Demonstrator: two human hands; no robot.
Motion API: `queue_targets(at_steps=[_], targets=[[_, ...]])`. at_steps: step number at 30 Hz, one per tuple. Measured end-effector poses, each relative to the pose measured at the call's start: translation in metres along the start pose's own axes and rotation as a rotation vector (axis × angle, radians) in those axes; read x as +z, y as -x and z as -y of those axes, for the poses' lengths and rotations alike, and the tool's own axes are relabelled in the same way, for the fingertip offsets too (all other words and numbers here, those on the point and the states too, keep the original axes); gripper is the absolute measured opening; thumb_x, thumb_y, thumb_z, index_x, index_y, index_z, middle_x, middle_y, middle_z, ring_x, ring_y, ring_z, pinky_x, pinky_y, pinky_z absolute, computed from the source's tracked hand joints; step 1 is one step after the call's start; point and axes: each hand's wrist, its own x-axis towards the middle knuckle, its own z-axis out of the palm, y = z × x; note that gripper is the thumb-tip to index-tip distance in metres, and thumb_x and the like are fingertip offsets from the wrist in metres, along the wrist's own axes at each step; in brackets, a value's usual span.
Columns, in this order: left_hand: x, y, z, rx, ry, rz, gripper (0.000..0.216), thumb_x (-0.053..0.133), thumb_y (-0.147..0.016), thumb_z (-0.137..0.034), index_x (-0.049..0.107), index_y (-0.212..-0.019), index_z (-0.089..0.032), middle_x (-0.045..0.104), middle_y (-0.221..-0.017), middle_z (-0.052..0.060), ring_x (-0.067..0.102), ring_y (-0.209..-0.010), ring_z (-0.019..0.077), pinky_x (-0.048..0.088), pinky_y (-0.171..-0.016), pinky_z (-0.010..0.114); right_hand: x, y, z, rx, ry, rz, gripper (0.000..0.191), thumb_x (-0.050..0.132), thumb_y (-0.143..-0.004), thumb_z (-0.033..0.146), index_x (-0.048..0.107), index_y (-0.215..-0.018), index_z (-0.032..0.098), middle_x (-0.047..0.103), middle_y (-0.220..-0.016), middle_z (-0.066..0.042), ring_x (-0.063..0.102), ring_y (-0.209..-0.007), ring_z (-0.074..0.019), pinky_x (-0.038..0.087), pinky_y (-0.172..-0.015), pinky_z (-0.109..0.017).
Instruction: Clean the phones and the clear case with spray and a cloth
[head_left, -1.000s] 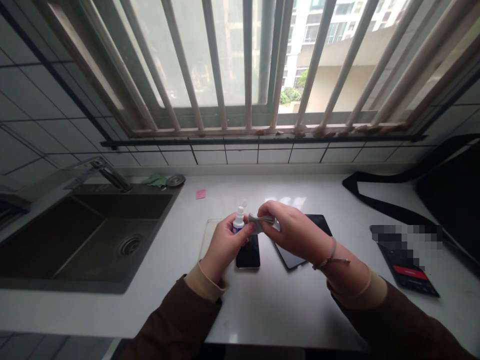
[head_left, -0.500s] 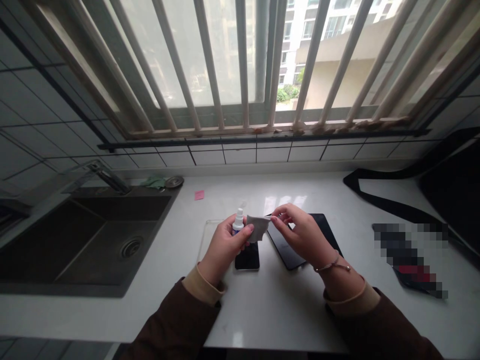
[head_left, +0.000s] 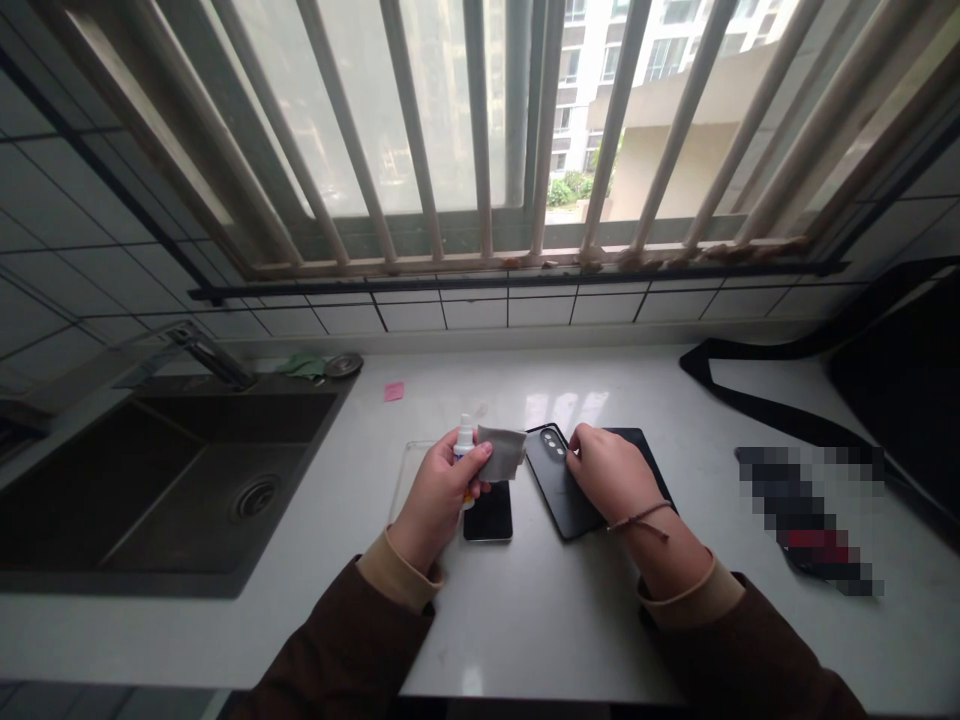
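Note:
My left hand [head_left: 439, 490] is closed round a small white spray bottle [head_left: 465, 436] and also pinches a small grey cloth [head_left: 501, 452] against it. Below that hand a black phone [head_left: 489, 512] lies screen up on the white counter [head_left: 540, 610]. My right hand [head_left: 611, 475] rests with curled fingers on a second dark phone [head_left: 555, 480], which lies back up with its camera strip showing, on top of a dark flat tablet-like slab [head_left: 649, 455].
A dark sink [head_left: 150, 480] with a tap [head_left: 210, 352] fills the left. A clear flat case [head_left: 409, 470] lies left of the phones. A pink note [head_left: 394, 391] lies further back. A black bag with strap [head_left: 885, 380] and a blurred dark item [head_left: 817, 520] lie right.
My right hand let go of the grey cloth and dropped onto the dark phone. The cloth stays with my left hand beside the bottle.

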Motion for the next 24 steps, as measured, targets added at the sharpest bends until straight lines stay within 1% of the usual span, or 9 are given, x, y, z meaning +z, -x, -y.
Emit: queue_targets(at_steps=[5, 12, 14, 15, 17, 19, 20, 22, 24], targets=[[-0.001, 0.000, 0.002, 0.001, 0.003, -0.008, 0.035, 0.083, -0.086, -0.046, 0.066, -0.100, -0.018, 0.064, -0.076, -0.003, 0.051, -0.053, 0.0071, 0.036, -0.047, 0.019, -0.001, 0.000, 0.000, 0.038, 0.022, 0.032, 0.011, 0.057, -0.100, 0.021, 0.065, -0.093, 0.020, 0.078, -0.093, -0.011, 0.072, -0.086, -0.0255, 0.031, -0.064, -0.033], [-0.001, -0.001, 0.003, 0.009, -0.015, 0.000, 0.033, 0.081, -0.088, -0.045, 0.065, -0.100, -0.019, 0.061, -0.073, -0.003, 0.051, -0.054, 0.0079, 0.035, -0.049, 0.019, 0.000, 0.001, -0.001, 0.027, 0.023, 0.047, 0.012, 0.057, -0.101, 0.022, 0.066, -0.094, 0.020, 0.077, -0.094, -0.011, 0.072, -0.089, -0.0254, 0.037, -0.068, -0.031], [-0.001, 0.000, 0.002, 0.013, -0.041, 0.002, 0.032, 0.079, -0.089, -0.046, 0.065, -0.102, -0.020, 0.061, -0.074, -0.004, 0.050, -0.054, 0.0082, 0.035, -0.049, 0.020, 0.000, 0.002, -0.003, 0.018, 0.013, 0.015, 0.011, 0.060, -0.101, 0.024, 0.068, -0.096, 0.019, 0.077, -0.095, -0.011, 0.072, -0.090, -0.0264, 0.039, -0.069, -0.032], [-0.002, 0.001, 0.002, 0.022, -0.077, 0.004, 0.032, 0.077, -0.091, -0.047, 0.065, -0.103, -0.020, 0.061, -0.074, -0.004, 0.049, -0.054, 0.0085, 0.036, -0.049, 0.021, -0.002, 0.003, -0.004, 0.018, -0.004, -0.023, 0.012, 0.061, -0.102, 0.027, 0.068, -0.099, 0.018, 0.076, -0.096, -0.012, 0.072, -0.089, -0.0269, 0.041, -0.069, -0.033], [-0.002, 0.004, -0.001, 0.093, -0.233, 0.004, 0.028, 0.072, -0.095, -0.047, 0.064, -0.101, -0.021, 0.059, -0.073, -0.004, 0.048, -0.055, 0.0095, 0.037, -0.052, 0.023, -0.007, 0.005, -0.002, -0.007, -0.084, -0.141, 0.019, 0.062, -0.103, 0.034, 0.069, -0.105, 0.017, 0.075, -0.097, -0.012, 0.071, -0.087, -0.0266, 0.045, -0.071, -0.034], [0.000, 0.009, -0.003, 0.247, -0.483, 0.016, 0.022, 0.070, -0.097, -0.043, 0.065, -0.096, -0.021, 0.060, -0.075, -0.003, 0.051, -0.061, 0.0115, 0.040, -0.060, 0.025, -0.015, 0.008, 0.002, -0.137, -0.255, -0.269, 0.023, 0.061, -0.105, 0.038, 0.071, -0.108, 0.017, 0.072, -0.099, -0.011, 0.070, -0.088, -0.0252, 0.050, -0.077, -0.036], [0.000, 0.011, -0.005, 0.335, -0.606, 0.037, 0.019, 0.069, -0.097, -0.039, 0.065, -0.094, -0.021, 0.061, -0.077, -0.002, 0.054, -0.066, 0.0126, 0.041, -0.064, 0.025, -0.019, 0.010, 0.005, -0.255, -0.371, -0.311, 0.023, 0.060, -0.106, 0.038, 0.071, -0.110, 0.018, 0.071, -0.102, -0.010, 0.069, -0.092, -0.0246, 0.053, -0.082, -0.037], [0.002, 0.015, -0.006, 0.456, -0.755, 0.104, 0.013, 0.068, -0.098, -0.034, 0.067, -0.095, -0.022, 0.066, -0.083, 0.000, 0.057, -0.072, 0.0143, 0.042, -0.070, 0.027, -0.025, 0.015, 0.013, -0.501, -0.607, -0.332, 0.024, 0.062, -0.105, 0.039, 0.073, -0.117, 0.021, 0.070, -0.111, -0.011, 0.068, -0.105, -0.0252, 0.055, -0.094, -0.039], [0.003, 0.017, -0.006, 0.485, -0.781, 0.157, 0.010, 0.069, -0.097, -0.033, 0.068, -0.100, -0.023, 0.070, -0.087, 0.001, 0.061, -0.074, 0.0160, 0.042, -0.072, 0.028, -0.025, 0.019, 0.019, -0.661, -0.756, -0.293, 0.027, 0.069, -0.102, 0.041, 0.074, -0.123, 0.024, 0.068, -0.120, -0.012, 0.065, -0.115, -0.0268, 0.055, -0.101, -0.042]])
